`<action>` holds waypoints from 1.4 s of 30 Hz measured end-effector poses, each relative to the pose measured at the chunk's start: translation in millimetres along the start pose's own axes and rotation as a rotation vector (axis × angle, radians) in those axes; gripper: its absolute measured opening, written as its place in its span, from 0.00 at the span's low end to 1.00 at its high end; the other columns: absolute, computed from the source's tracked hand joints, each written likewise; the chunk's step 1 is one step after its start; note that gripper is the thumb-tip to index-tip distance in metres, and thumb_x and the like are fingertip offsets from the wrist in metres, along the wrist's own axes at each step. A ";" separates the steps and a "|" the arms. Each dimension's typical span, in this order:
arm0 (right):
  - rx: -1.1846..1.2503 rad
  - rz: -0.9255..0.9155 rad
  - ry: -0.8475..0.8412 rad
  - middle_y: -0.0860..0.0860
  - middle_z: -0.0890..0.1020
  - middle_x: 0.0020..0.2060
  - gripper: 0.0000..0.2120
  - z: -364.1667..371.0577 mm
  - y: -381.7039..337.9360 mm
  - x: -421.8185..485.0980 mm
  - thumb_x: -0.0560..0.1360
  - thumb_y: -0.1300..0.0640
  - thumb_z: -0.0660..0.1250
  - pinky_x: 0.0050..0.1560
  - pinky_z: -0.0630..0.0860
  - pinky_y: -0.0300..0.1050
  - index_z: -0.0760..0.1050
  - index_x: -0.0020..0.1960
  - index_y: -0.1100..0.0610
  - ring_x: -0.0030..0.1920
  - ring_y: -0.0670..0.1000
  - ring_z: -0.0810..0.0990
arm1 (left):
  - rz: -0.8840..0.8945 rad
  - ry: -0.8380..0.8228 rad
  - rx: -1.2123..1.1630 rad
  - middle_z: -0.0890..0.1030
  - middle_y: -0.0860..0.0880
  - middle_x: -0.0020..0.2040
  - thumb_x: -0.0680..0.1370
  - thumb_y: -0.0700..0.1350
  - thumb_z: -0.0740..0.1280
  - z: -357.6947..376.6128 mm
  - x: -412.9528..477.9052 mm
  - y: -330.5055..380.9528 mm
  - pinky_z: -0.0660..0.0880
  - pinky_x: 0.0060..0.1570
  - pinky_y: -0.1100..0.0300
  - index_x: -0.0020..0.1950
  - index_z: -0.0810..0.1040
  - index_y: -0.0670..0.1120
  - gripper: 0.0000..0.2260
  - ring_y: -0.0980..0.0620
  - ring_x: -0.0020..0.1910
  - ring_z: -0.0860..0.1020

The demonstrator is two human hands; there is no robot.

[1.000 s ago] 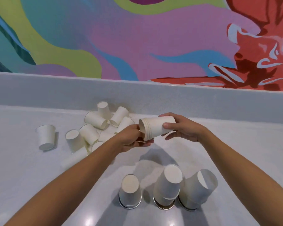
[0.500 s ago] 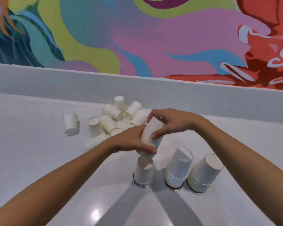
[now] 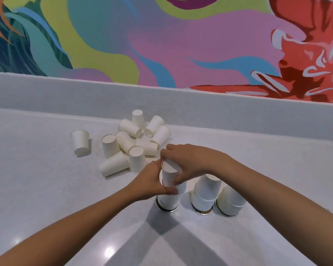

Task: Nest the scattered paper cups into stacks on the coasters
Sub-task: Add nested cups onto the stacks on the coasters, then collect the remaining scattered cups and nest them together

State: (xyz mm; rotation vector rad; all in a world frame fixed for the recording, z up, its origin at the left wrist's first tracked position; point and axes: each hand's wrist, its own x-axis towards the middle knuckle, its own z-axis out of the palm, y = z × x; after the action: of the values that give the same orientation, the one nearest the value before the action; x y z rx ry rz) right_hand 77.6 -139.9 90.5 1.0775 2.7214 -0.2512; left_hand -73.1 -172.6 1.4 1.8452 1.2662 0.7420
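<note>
Between the two hands, which are close together, stands an upturned nest of cups (image 3: 168,174). The left hand (image 3: 150,186) curls round its lower side, and the right hand (image 3: 188,162) clamps it from above with the thumb on the near wall. Just below them it meets the stack (image 3: 168,201) on the left coaster (image 3: 166,209), seemingly not pressed fully home.

If pushed down while tilted, a rim could catch and the thin wall would likely buckle. A sideways shove could skid the stack off its coaster. The right wrist hangs just above the middle stack (image 3: 206,192), so a careless pull back may topple it.

All the cups are plain white paper, tapered, with rolled rims and flat bases. The coaster is a dark disc with a shiny edge. The counter (image 3: 46,189) is pale, speckled and glossy, probably slippery. Beyond the hands, a loose pile (image 3: 135,139) waits.
</note>
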 end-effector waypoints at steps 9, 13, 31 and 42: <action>0.097 0.010 0.034 0.49 0.73 0.54 0.28 6.5 7.0 -5.4 0.68 0.46 0.73 0.50 0.74 0.50 0.66 0.63 0.51 0.52 0.51 0.74 | 0.036 0.005 0.014 0.78 0.60 0.49 0.65 0.40 0.77 2.5 -2.0 -1.2 0.71 0.42 0.73 0.59 0.70 0.54 0.27 0.68 0.46 0.75; 0.072 0.040 -0.019 0.50 0.73 0.55 0.27 14.9 11.5 -4.3 0.70 0.46 0.72 0.48 0.71 0.47 0.67 0.64 0.52 0.52 0.51 0.73 | 0.007 -0.043 0.062 0.80 0.54 0.54 0.65 0.43 0.78 8.5 3.2 -9.1 0.76 0.47 0.64 0.63 0.69 0.52 0.30 0.59 0.50 0.77; -0.013 0.051 -0.133 0.49 0.76 0.57 0.31 52.3 19.9 14.6 0.68 0.44 0.73 0.50 0.72 0.47 0.66 0.66 0.49 0.55 0.52 0.76 | -0.131 -0.226 0.384 0.73 0.53 0.64 0.66 0.48 0.78 9.6 10.7 -48.0 0.73 0.56 0.63 0.68 0.66 0.49 0.34 0.54 0.58 0.72; 0.249 0.222 -0.139 0.52 0.75 0.64 0.33 10.4 12.5 67.4 0.73 0.41 0.69 0.51 0.69 0.43 0.62 0.72 0.51 0.58 0.53 0.75 | 0.001 0.163 0.636 0.71 0.48 0.64 0.70 0.47 0.75 -69.8 26.7 -62.6 0.74 0.57 0.58 0.64 0.70 0.49 0.25 0.49 0.57 0.72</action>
State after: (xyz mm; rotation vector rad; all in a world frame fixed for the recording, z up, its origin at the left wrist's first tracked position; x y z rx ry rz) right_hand 39.5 -89.2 62.6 1.3594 2.4691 -0.6158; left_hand -150.9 -115.6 -12.6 2.3135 1.7510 0.5285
